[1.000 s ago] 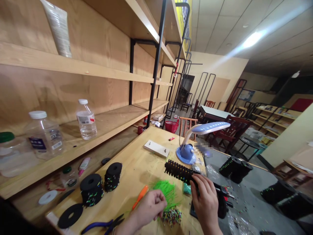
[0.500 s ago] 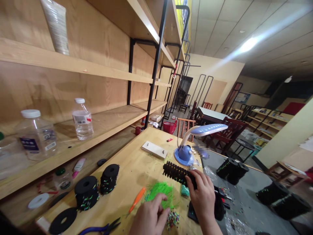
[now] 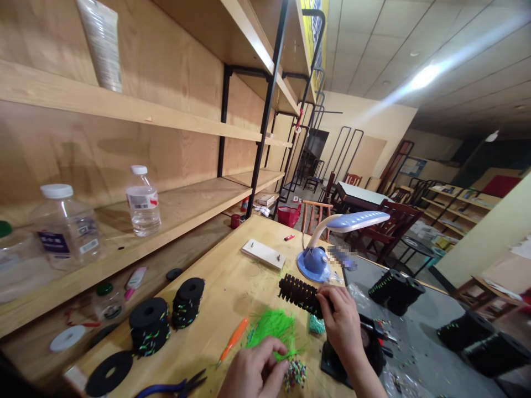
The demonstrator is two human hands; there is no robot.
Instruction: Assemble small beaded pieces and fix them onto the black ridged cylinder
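Note:
My right hand [image 3: 342, 318] is wrapped round the near end of a black ridged roll [image 3: 298, 296] with yellow flecks between its ridges. Behind that hand, a black stand with a metal rod [image 3: 332, 362] is partly hidden. My left hand [image 3: 257, 367] is curled, thumb and forefinger close together, at the near edge of a pile of bright green strands [image 3: 271, 329]. Whatever its fingertips pinch is too small to make out. Mixed coloured beads [image 3: 296, 375] lie beside its thumb. An orange-handled pointed tool [image 3: 234, 337] and blue-handled pliers [image 3: 174, 388] rest to the left.
Black rolls [image 3: 150, 326] stand at the left, near a flat black ring [image 3: 108, 375]; more black rolls [image 3: 392, 290] are at the right. A blue desk lamp [image 3: 313, 262] and a white plate with two pegs [image 3: 263, 253] sit farther back. Bottles [image 3: 143, 204] line the shelf.
My right hand has shifted slightly on the roll, its fingers drawn closer together. My left thumb and forefinger have come up a little by the green strands.

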